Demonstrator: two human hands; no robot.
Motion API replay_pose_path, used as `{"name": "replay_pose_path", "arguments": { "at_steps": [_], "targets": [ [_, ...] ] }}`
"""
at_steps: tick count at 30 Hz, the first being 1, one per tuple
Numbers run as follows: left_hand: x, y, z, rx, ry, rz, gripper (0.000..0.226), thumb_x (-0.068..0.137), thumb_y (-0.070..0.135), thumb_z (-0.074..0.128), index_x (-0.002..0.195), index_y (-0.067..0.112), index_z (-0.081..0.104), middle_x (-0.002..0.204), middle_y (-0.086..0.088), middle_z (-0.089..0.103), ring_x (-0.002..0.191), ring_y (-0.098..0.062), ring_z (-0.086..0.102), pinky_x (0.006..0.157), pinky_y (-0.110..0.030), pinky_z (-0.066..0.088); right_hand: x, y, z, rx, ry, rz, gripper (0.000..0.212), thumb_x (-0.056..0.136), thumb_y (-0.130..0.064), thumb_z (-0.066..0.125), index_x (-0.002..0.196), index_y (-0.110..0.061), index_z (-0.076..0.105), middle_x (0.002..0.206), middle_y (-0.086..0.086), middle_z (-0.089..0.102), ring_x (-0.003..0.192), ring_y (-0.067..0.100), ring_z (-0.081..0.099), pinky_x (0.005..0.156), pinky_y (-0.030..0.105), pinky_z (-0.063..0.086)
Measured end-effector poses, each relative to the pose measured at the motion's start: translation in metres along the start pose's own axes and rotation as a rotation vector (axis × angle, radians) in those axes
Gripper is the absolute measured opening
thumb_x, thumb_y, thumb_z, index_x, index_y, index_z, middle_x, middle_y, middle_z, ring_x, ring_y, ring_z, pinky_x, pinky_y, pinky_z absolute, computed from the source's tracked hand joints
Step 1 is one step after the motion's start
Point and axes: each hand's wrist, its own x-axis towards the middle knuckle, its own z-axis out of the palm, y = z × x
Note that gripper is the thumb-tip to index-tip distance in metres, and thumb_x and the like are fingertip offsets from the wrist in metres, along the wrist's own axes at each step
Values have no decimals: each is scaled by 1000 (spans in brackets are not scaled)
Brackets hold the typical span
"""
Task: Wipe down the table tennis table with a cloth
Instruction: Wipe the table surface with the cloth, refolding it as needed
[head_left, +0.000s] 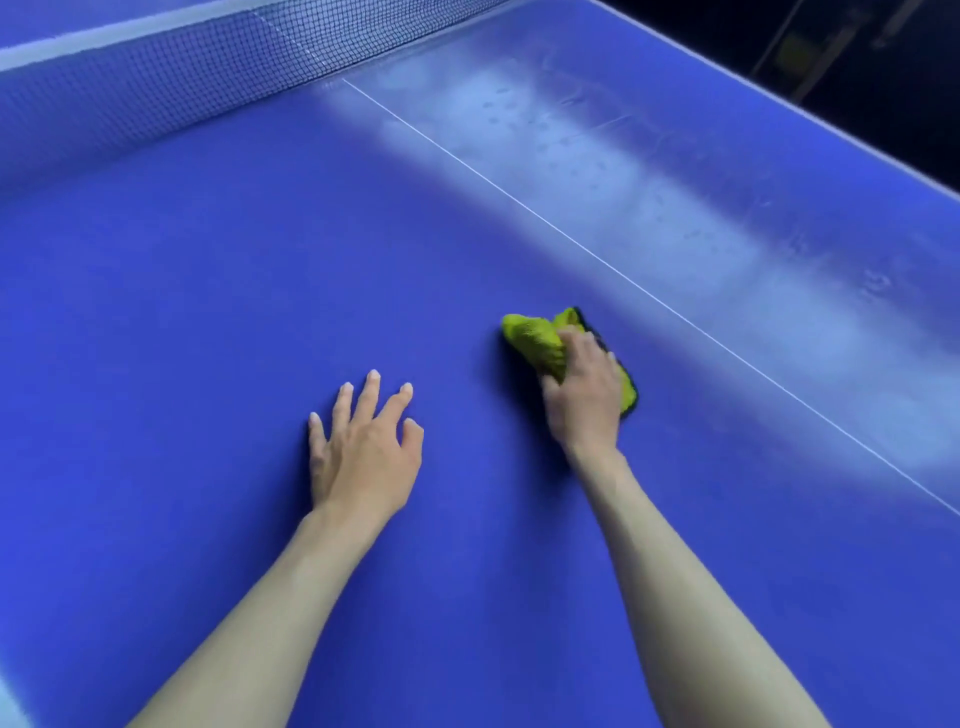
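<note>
Right hand fingers curled down over a bunched yellow-green microfiber cloth, gripping and pressing it onto the blue table tennis table; fingertips buried in the cloth folds, so exact finger spread can't be told. Left hand flat on the table, fingers straight and fanned wide, holding nothing, thumb out toward the right. Hands are near each other but apart, bare blue surface between them. Both forearms bare, running in from the bottom edge

Edges and room: thin white centre line runs diagonally from the net down to the right edge of view; cloth sits just left of it, not touching. Black mesh net with a white top band crosses the upper left, well away from both hands. Table's right side edge runs along the upper right, dark room beyond it. Wide open surface left of the left hand and ahead of both hands up to the net

Cloth: crumpled, fuzzy, dark trim showing along its right and lower rim, one lobe sticking out up-left past the knuckles

Surface right of the centre line is pale, hazy, with streaks and small spots; left of it deep even blue

Hard to see: cloth's underside and lower part hidden by the hand; right hand slightly motion-blurred; things in the dark background unreadable; near table edge cut off
</note>
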Motion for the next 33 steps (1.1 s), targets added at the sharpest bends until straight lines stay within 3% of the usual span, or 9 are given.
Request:
{"name": "replay_pose_path", "arguments": {
  "at_steps": [4,10,13,15,19,22,26,29,33],
  "targets": [
    [-42,25,16,-32,228,60,40,102,31,49,139,17,57,156,-9,44,145,-29,37,116,-54,34,-46,20,-15,44,-113,-345,52,92,-34,73,141,-28,58,154,-6,53,146,18,45,124,42,27],
    [-102,57,53,5,331,280,28,100,28,51,122,20,67,136,-2,61,128,-23,56,100,-45,50,1,197,-107,-39,146,475,36,93,-29,62,129,-21,56,127,18,65,122,41,57,111,58,39],
    [-119,71,71,29,314,325,25,96,26,58,119,21,68,134,-1,62,127,-22,57,101,-45,51,-4,208,-112,-38,174,554,35,95,-36,58,124,-17,56,124,22,65,121,43,57,112,59,37],
    [-135,89,82,38,295,338,26,94,23,62,119,21,67,132,0,63,125,-21,58,100,-43,51,-20,184,-94,-36,139,398,43,89,-34,56,128,-16,58,128,16,65,123,39,57,114,58,35],
    [-176,140,102,24,279,336,26,91,22,49,113,24,64,114,5,56,104,-20,59,81,-37,50,-88,128,-72,39,-135,-251,54,86,-35,66,139,-25,59,153,-4,54,146,20,45,125,46,27],
    [-207,175,119,49,257,317,28,88,26,40,104,23,63,109,2,55,95,-24,58,72,-40,48,-90,165,-92,67,-240,-570,51,94,-39,71,143,-32,56,160,-12,45,151,11,37,128,39,21],
    [-240,206,157,134,171,368,47,86,32,38,125,29,65,141,-6,55,123,-28,59,92,-52,50,-44,282,-138,34,-44,-18,57,90,-28,72,144,-25,57,153,1,54,143,28,48,122,53,30],
    [-246,217,172,133,61,343,57,91,41,38,148,43,48,161,1,39,146,-24,41,112,-59,29,-33,341,-170,26,132,385,51,94,-26,67,143,-19,56,143,13,59,135,38,51,118,58,31],
    [-248,219,175,100,16,285,60,91,40,36,151,48,41,166,7,30,152,-21,30,118,-63,30,-70,295,-153,33,124,375,56,91,-24,73,144,-18,56,153,7,53,147,29,41,125,53,19]
  ]
}}
